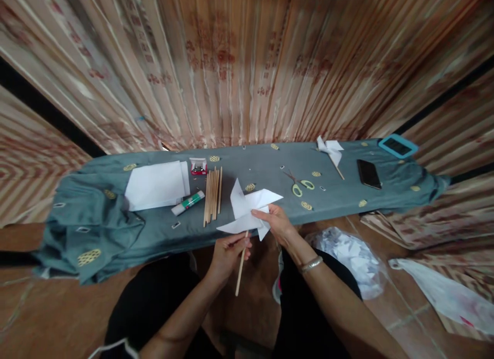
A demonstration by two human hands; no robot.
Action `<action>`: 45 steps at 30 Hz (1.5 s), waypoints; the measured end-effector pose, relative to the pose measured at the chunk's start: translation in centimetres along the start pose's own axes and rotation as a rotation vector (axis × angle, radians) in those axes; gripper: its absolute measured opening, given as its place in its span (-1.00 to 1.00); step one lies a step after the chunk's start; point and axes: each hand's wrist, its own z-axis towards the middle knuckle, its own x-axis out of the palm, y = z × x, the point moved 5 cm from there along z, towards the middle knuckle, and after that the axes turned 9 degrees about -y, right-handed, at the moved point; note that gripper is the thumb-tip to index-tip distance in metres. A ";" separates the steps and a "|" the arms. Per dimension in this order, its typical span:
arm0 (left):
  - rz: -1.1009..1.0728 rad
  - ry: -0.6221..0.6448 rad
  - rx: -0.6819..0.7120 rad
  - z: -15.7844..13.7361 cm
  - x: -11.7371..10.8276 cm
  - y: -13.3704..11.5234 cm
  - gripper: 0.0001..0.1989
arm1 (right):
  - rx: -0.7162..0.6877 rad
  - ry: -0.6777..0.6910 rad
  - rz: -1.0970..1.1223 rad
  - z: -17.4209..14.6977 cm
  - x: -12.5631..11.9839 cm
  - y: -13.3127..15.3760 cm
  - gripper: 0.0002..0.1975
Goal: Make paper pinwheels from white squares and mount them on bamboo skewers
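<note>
A white paper pinwheel [243, 208] is held up over the front edge of the cloth-covered table. My left hand [230, 250] is closed round its wooden stick [240, 274], which slants down below the fingers. With thumb and fingers, my right hand [278, 222] pinches the paper near the pinwheel's middle and right blade. Just beyond, on the left, lie a row of wooden sticks [213, 197], a green and white glue stick [188, 203] and a small red and white box [198, 166] of tiny dark items. Scissors [300, 185] with green handles rest to the right.
A stack of white paper [156, 186] lies at the table's left. Farther right are a second pinwheel [331, 152], a black phone [369, 173] and a blue-framed device [398, 146]. On the floor sits a clear bag [351, 261] of white paper. Striped curtains [239, 65] hang behind.
</note>
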 end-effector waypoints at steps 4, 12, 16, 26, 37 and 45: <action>-0.053 -0.021 -0.025 -0.2 -0.8 0.6 -0.59 | 0.016 0.043 -0.114 0.7 0.8 -0.2 -0.58; -0.136 -0.035 -0.076 0.8 -1.0 2.0 -0.62 | 0.035 0.104 -0.382 3.1 1.2 0.4 -0.62; -0.147 -0.052 -0.099 1.2 -1.1 2.7 -0.63 | 0.044 0.160 -0.476 4.1 1.2 0.7 -0.65; -0.121 -0.076 -0.156 1.4 -1.3 4.0 -0.73 | -0.013 0.270 -0.715 5.4 1.1 0.6 -0.77; -0.120 -0.107 -0.180 1.5 -1.2 4.4 -0.75 | -0.159 0.394 -1.090 7.3 2.5 1.8 -0.86; -0.147 -0.092 -0.215 1.6 -1.4 5.0 -0.72 | -0.123 0.456 -1.100 7.8 2.7 2.0 -0.84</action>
